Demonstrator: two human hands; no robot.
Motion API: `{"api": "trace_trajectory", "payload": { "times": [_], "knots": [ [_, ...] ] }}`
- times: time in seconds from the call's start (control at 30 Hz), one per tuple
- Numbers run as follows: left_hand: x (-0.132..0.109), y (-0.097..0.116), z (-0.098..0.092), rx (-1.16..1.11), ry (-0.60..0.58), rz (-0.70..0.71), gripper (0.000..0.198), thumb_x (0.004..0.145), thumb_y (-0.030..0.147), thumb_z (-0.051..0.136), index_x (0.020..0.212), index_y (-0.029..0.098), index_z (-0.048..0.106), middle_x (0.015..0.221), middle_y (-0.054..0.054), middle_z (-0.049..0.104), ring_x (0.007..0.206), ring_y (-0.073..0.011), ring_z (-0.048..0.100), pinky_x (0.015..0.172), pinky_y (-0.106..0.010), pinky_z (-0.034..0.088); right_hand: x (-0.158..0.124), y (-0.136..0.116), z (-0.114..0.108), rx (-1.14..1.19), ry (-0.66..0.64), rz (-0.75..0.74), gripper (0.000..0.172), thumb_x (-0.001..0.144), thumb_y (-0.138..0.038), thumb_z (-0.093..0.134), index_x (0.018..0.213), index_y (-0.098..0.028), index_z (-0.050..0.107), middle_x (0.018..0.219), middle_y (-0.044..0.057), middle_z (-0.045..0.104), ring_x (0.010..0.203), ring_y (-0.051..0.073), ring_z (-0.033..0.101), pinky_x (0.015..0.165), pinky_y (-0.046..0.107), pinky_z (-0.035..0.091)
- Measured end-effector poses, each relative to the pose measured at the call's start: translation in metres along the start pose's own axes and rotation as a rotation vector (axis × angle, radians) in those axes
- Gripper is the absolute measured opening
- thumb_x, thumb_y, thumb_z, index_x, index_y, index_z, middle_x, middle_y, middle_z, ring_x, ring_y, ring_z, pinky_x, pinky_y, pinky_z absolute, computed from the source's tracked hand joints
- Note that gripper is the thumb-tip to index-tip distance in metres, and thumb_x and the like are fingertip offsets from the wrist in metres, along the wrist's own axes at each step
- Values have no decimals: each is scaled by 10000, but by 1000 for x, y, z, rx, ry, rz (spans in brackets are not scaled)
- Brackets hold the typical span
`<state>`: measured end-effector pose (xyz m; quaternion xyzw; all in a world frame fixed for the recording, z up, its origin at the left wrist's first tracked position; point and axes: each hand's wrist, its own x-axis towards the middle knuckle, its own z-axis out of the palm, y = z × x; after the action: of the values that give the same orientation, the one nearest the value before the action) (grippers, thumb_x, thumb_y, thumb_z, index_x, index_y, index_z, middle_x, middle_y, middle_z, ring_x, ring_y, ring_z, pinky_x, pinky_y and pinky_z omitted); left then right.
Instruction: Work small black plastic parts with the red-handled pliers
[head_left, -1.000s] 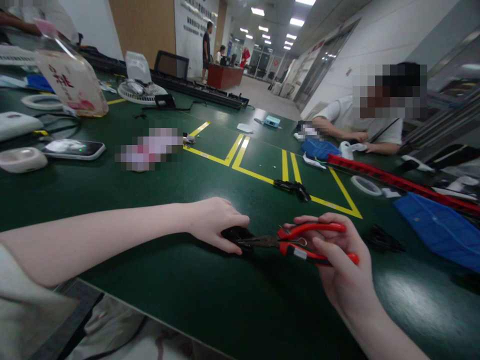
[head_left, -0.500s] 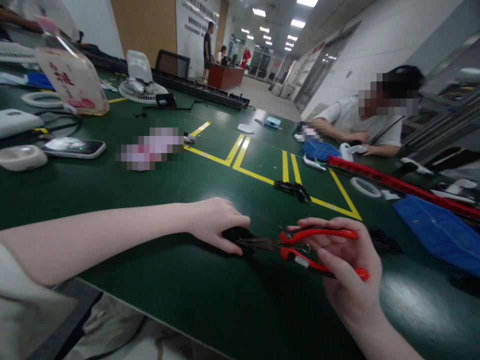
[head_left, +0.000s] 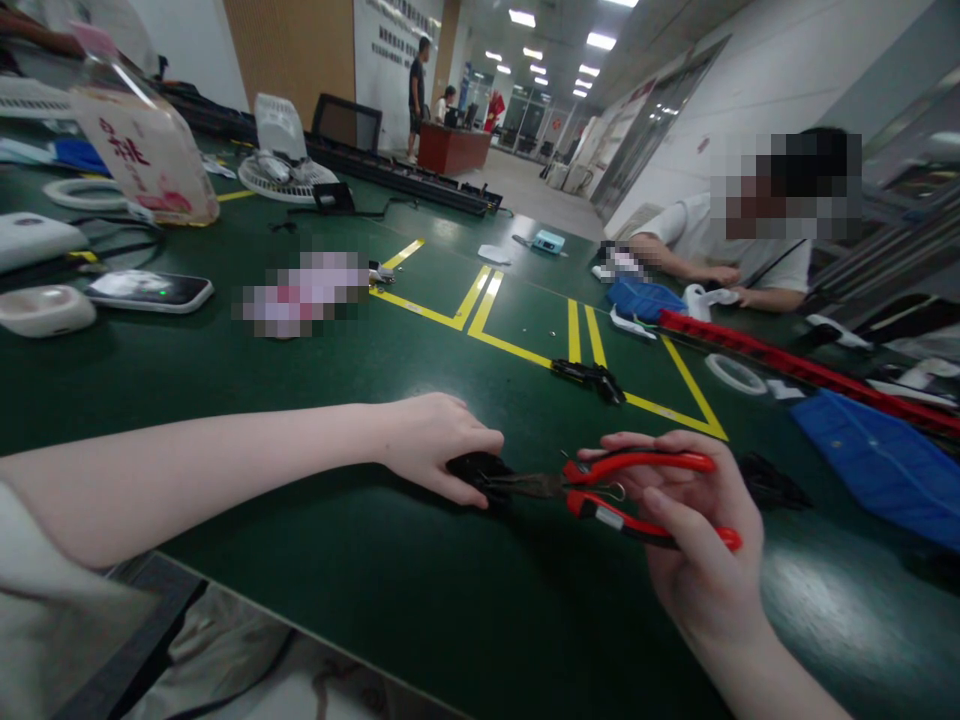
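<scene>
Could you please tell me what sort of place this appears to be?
Probably an office space used as a workshop: a reddish desk stands in the background, the green table carries yellow tape markings, and the right hand holds red-handled pliers.

Lit Office Beyond a Green Bench [head_left: 360, 590]

The bench's glossy top catches pale reflections. Past its far side, a mesh chair [head_left: 347, 124] stands near a brown panel [head_left: 296, 70] and a white wall with dark lettering [head_left: 397, 45]. A grey floor [head_left: 517, 182] runs past a reddish desk [head_left: 454, 150] toward glass partitions [head_left: 529, 122]. Rows of rectangular lights [head_left: 601, 41] shine from the ceiling [head_left: 667, 25]. Along the right, another white wall [head_left: 780, 85] has a grey-framed section [head_left: 660, 105], door or window unclear.
</scene>
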<state>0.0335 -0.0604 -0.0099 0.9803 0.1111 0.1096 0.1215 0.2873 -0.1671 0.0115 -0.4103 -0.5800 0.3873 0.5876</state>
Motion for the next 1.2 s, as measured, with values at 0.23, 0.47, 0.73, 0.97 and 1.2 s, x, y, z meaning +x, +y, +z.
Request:
{"api": "trace_trajectory", "payload": {
  "times": [0.23,0.47,0.73,0.97,1.2],
  "knots": [
    [0,1,-1,15,5,-2,353,880,515,653,969,186,561,779,-5,670,679,-168,630,660,-287,431,-1,2,1,11,31,47,263,824,-222,685,1068,-262,598,1073,57,720,942,293,736,826,476,616],
    [1,2,-2,7,3,-5,337,875,493,668,971,189,557,787,-5,669,679,-165,627,660,-284,430,1,3,1,50,75,105,262,819,-234,691,1064,-266,603,1083,55,718,967,293,731,793,447,631],
    [1,1,-1,11,3,-12,351,874,517,658,956,190,559,772,-8,661,671,-166,618,656,-280,427,1,5,1,55,59,121,248,837,-230,679,1067,-275,597,1080,39,718,975,273,731,802,421,632],
    [0,0,-1,13,-2,-11,362,877,536,643,945,190,556,771,-4,656,672,-166,617,648,-284,420,-1,2,1,-37,-9,28,243,860,-237,671,1079,-276,572,1097,43,710,980,279,729,823,435,626],
    [0,0,0,17,4,-7,338,872,507,658,969,198,563,779,-6,675,690,-176,632,645,-286,406,-7,-10,4,-122,-43,-107,221,875,-171,637,1058,-271,562,1079,35,707,968,244,730,830,396,624]
  ]
}}
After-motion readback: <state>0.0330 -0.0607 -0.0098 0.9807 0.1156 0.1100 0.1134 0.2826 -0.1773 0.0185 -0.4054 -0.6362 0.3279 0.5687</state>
